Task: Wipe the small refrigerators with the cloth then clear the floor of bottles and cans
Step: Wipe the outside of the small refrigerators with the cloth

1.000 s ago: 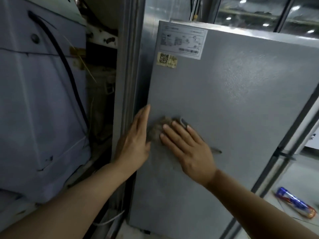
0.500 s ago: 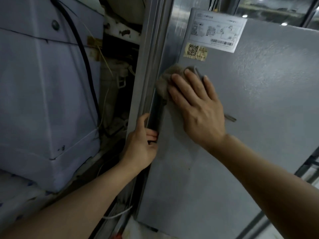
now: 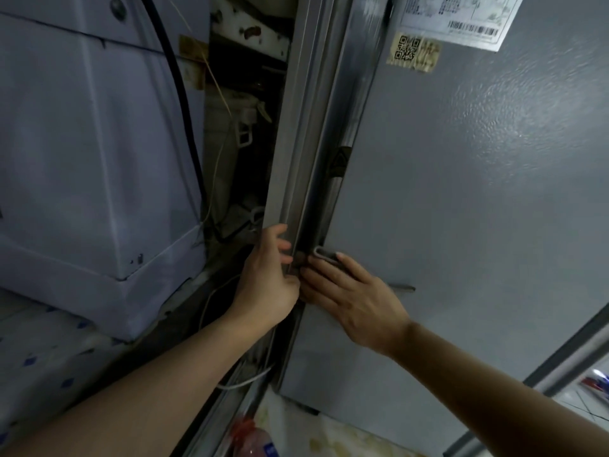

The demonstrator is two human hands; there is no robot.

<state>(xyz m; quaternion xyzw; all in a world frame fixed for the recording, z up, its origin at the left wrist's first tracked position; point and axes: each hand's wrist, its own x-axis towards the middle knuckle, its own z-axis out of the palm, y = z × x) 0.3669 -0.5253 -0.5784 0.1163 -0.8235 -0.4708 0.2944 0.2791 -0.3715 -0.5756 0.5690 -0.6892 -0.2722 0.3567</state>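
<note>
Right hand [image 3: 354, 296] flat with straight fingers on the grey side of the small refrigerator [image 3: 478, 209], pressing the cloth [image 3: 324, 253] near its left edge (only a folded bit of cloth visible beyond the fingertips). Left hand [image 3: 268, 278] curled around the metal frame post [image 3: 298, 143] just beside that edge. Below, on the floor [image 3: 333, 437], a bottle [image 3: 252, 440] with red cap; contents not clear. Another appliance [image 3: 92, 143] at far left.
</note>
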